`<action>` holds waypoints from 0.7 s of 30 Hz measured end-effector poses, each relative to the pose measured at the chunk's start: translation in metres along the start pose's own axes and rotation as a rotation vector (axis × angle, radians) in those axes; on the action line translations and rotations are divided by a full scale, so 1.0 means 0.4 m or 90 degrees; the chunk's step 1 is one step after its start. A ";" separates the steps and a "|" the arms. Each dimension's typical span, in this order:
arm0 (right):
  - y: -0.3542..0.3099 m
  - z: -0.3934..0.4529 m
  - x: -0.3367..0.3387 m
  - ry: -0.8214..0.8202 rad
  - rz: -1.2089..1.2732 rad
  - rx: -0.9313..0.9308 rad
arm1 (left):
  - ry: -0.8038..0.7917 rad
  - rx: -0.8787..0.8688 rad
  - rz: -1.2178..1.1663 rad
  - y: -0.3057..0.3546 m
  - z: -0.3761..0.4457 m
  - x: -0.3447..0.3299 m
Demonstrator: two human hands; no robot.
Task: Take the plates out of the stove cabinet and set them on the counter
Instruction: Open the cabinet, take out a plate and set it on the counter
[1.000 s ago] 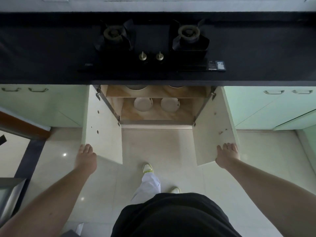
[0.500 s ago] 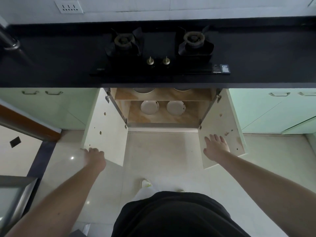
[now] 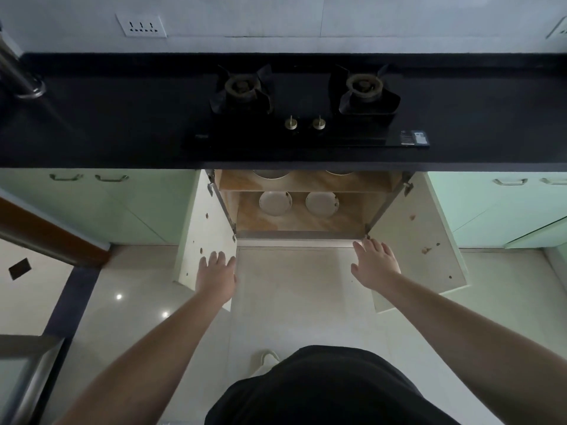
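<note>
The stove cabinet (image 3: 297,222) under the black counter (image 3: 122,124) stands with both doors swung wide. On its lower shelf lie two white plates, a left plate (image 3: 275,203) and a right plate (image 3: 321,204). Two more round dishes peek out on the upper shelf (image 3: 306,181), mostly hidden by the counter edge. My left hand (image 3: 216,276) hovers with fingers spread in front of the left door (image 3: 208,234). My right hand (image 3: 376,263) reaches forward, fingers straight, near the cabinet's lower right corner by the right door (image 3: 420,240). Both hands are empty.
A two-burner gas stove (image 3: 303,102) with two brass knobs sits in the counter above the cabinet. A metal faucet (image 3: 18,78) stands at the far left. Pale green cabinets flank both sides. My foot (image 3: 267,358) rests on the tiled floor.
Both hands have left the outer edges of the doors and moved inward and forward toward the cabinet opening. The doors stay open. The view has tilted up a little.
</note>
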State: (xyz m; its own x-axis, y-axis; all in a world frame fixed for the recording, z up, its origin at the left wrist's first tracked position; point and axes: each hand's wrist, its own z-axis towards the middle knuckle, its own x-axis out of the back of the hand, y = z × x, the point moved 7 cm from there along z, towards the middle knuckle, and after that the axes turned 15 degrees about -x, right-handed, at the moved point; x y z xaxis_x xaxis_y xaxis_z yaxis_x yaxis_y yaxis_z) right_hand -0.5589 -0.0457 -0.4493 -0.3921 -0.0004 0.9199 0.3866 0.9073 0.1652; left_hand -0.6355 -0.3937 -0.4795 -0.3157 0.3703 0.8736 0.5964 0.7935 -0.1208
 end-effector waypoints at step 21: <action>-0.024 0.052 0.110 0.123 0.110 -0.063 | 0.153 -0.203 -0.038 0.161 0.234 0.241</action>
State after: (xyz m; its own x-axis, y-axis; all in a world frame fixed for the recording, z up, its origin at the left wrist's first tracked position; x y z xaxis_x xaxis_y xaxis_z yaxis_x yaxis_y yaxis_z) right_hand -0.5972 -0.0458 -0.4179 -0.1498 0.0619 0.9868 0.5172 0.8555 0.0249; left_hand -0.6967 -0.2616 -0.4472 -0.1984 0.1749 0.9644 0.7928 0.6072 0.0529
